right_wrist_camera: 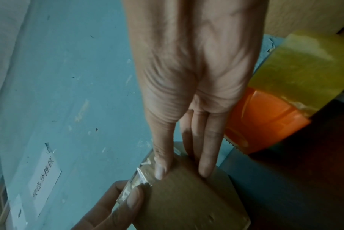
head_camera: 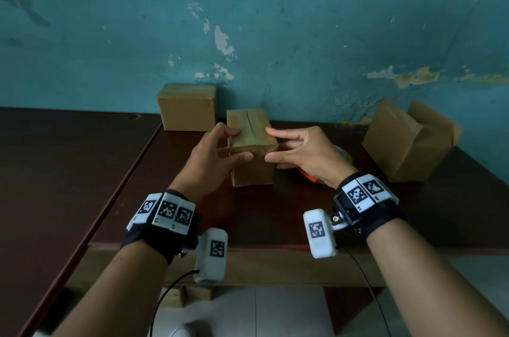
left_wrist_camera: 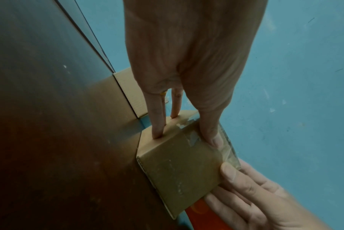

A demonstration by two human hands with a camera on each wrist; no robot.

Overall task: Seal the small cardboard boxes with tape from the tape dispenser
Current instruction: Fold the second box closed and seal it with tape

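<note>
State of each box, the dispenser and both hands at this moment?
Middle box: upright, flaps closed, clear tape over the seam.
Left box: closed, untouched.
Right box: tilted, closed.
Dispenser: on table, untouched.
Left hand: holds middle box.
Right hand: holds middle box, thumb pressing tape.

left hand (left_wrist_camera: 186, 65): fingertips and thumb grip small brown cardboard box (left_wrist_camera: 179, 171) | clear tape strip (left_wrist_camera: 224, 143) under thumb | right hand (left_wrist_camera: 251, 200): thumb on box's right edge | dark brown wooden table (left_wrist_camera: 49, 124)
</note>
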